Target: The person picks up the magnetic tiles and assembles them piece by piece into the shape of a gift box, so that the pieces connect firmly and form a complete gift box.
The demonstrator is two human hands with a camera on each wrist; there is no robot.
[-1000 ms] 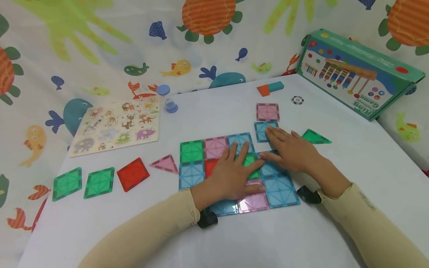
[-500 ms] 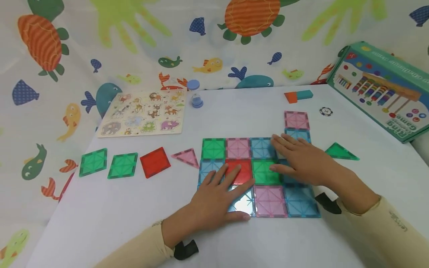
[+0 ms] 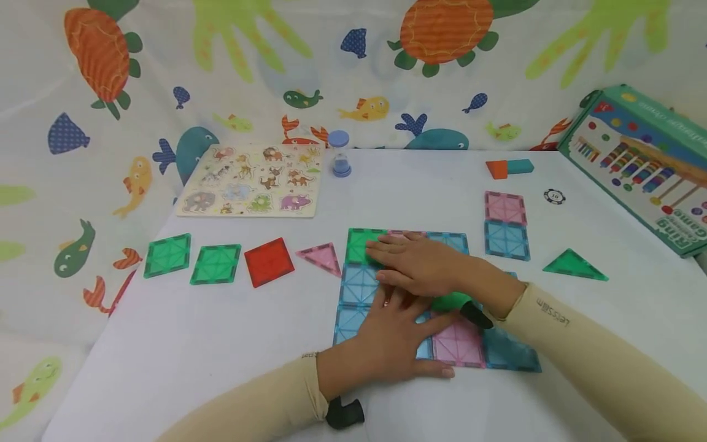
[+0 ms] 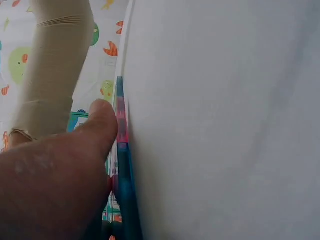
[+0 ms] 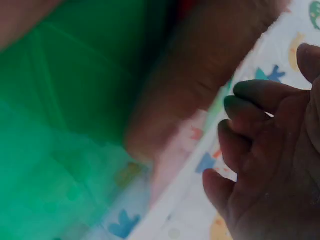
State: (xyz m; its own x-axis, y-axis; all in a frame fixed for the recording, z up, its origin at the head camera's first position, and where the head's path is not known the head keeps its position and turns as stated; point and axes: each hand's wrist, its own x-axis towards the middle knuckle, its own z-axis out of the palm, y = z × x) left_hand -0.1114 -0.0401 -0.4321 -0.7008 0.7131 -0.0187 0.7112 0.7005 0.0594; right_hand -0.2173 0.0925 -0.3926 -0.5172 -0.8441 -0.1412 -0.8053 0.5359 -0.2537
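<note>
A block of magnetic tiles, translucent green, pink, blue and red squares in rows, lies flat on the white table. My left hand rests with spread fingers over its lower middle part; in the left wrist view the thumb lies along the block's near edge. My right hand reaches across the block, fingers straight, over the green and pink tiles at its upper left. In the right wrist view the right hand appears above a green tile, and whether it touches is unclear. Both hands cover the middle tiles.
Left of the block lie two green squares, a red square and a pink triangle. A pink square and blue square adjoin behind right, near a green triangle. Farther back are an animal puzzle and box.
My right hand has left the block's right side and swept left across it to the upper left tiles. The left hand shifts over the block, still spread. The head view has turned left.
</note>
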